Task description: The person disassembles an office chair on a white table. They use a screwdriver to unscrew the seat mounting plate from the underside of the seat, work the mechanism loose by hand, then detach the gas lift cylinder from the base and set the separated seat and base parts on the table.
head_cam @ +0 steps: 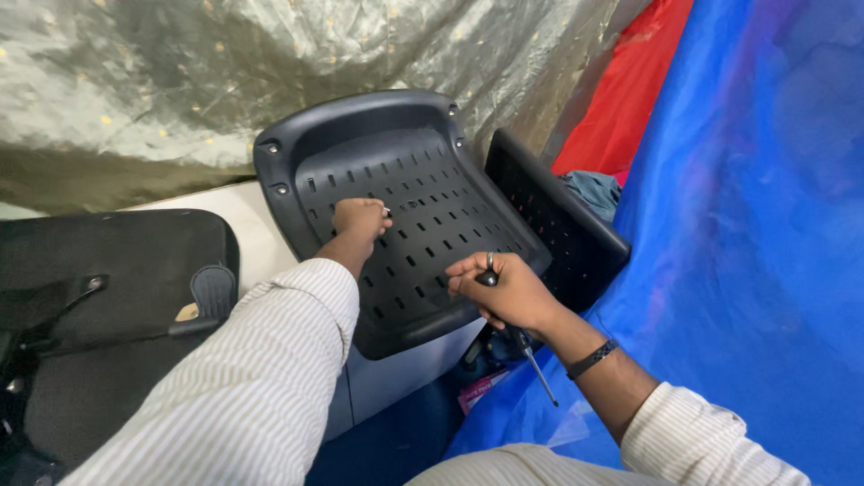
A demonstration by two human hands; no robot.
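Black plastic makes up the chair seat shell [405, 216], which lies tilted with its slotted underside facing up, its lower edge resting on the pale worktop [243, 225] and hanging out past it. A second black slotted panel [558, 225] stands on edge just beside it on the right, leaning against the blue sheet [756, 225].

The left hand [360, 218] is pressed down on the middle of the shell, fingers curled into a narrow grip around something small and pale at the fingertips; what it is cannot be told, though it looks like a small fastener held over a slot. That hand also seems to steady the shell so it does not slide.

The right hand [504, 292] is closed around the handle of a screwdriver [526, 351], whose thin shaft points down and away from the shell, so the tool is held aside rather than in use. The same hand rests its fingers on the shell's near rim, likely bracing it.

A black padded cushion [108, 297] lies at the left, apart from the shell. Greenish-gold cloth [270, 72] hangs behind, and red cloth [639, 81] shows at the upper right.
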